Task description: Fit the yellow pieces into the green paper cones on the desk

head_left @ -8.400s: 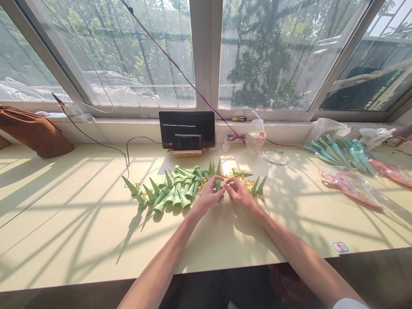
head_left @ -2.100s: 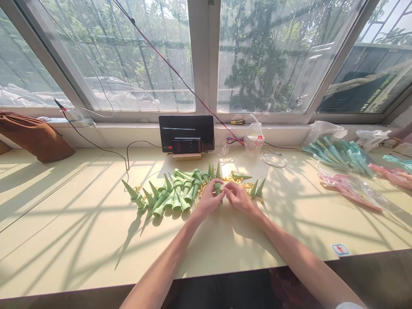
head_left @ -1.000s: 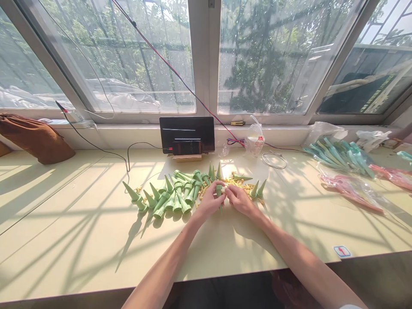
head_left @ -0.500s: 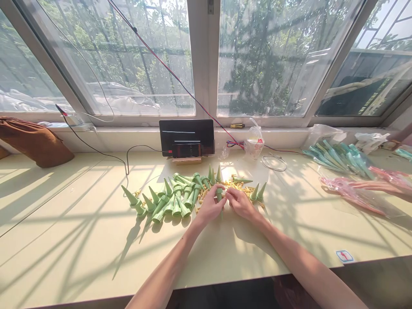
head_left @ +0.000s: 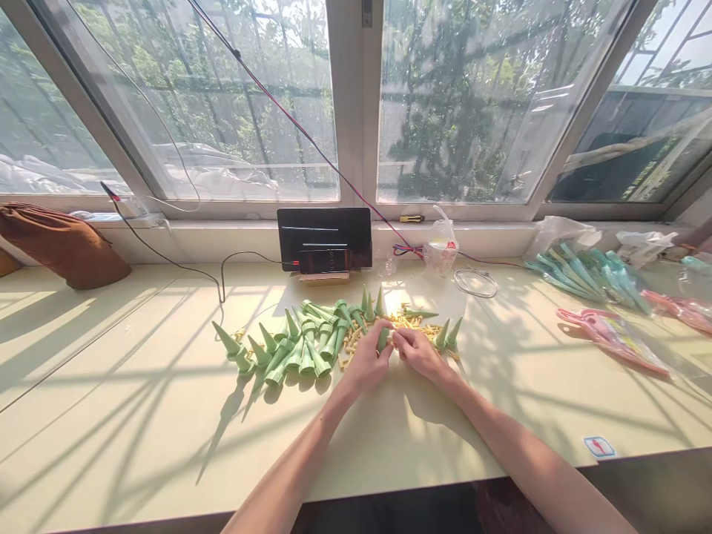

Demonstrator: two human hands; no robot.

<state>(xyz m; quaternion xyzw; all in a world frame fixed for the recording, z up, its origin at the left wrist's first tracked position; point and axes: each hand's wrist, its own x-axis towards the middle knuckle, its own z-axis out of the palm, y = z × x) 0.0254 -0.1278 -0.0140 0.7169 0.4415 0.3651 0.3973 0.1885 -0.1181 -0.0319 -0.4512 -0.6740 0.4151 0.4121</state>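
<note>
My left hand (head_left: 366, 360) is closed round a green cone-shaped spike (head_left: 383, 340), held over the pale table (head_left: 139, 386). My right hand (head_left: 418, 354) pinches at the spike's top end, fingers pressed together on a small yellow piece that I can barely see. Both hands meet at the middle of the table. To their left lies a heap of green cone spikes (head_left: 289, 345). Small yellow pieces (head_left: 350, 340) are scattered under and behind the hands. Two more green spikes (head_left: 448, 335) stand just right of my right hand.
A dark tablet with a phone (head_left: 324, 241) stands at the back by the window. A brown bag (head_left: 61, 245) lies far left. A knotted plastic bag (head_left: 441, 241) and a cable coil (head_left: 476, 282) sit behind. Teal spikes (head_left: 584, 271) and pink bagged items (head_left: 609, 334) lie right.
Both hands stay together on the green spike, shifting only slightly. Another person's hand that reached over the pink bags at the right half a second ago is gone.
</note>
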